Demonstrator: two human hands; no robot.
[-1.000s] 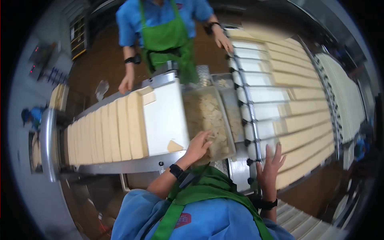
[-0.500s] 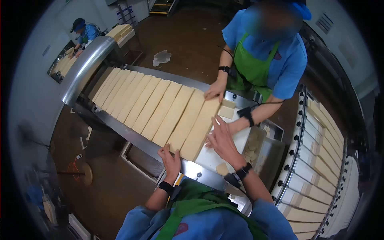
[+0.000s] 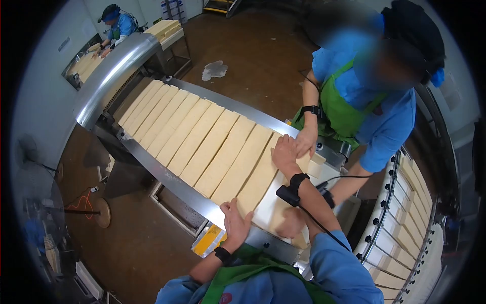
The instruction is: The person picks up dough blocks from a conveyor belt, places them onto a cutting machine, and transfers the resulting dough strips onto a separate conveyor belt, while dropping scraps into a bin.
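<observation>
A row of long pale slabs (image 3: pixel 202 147), perhaps dough, lies side by side on the conveyor. My left hand (image 3: pixel 236 223) grips the near end of the last slab (image 3: pixel 260 182), with thumb and fingers around it. At that slab's far end, my right hand (image 3: pixel 285 152) holds on with bent fingers. Just to the right, another pale slab (image 3: pixel 279 215) lies over the white board (image 3: pixel 266 210), partly hidden by my right forearm. A co-worker's hand (image 3: pixel 306 142) is at its far end, and their other hand (image 3: pixel 292 223), blurred, is at its near end.
A curved metal hood (image 3: pixel 119 76) spans the conveyor's far left end. The metal side rail (image 3: pixel 187 197) runs along my side. The co-worker (image 3: pixel 349 96) stands opposite. A rack of pale slabs (image 3: pixel 405 218) stands at right. Another person (image 3: pixel 119 25) works at back left.
The view has shifted. My right hand has moved from the slab's right side to the far end of the last slab. The co-worker's slab has moved right, away from the row.
</observation>
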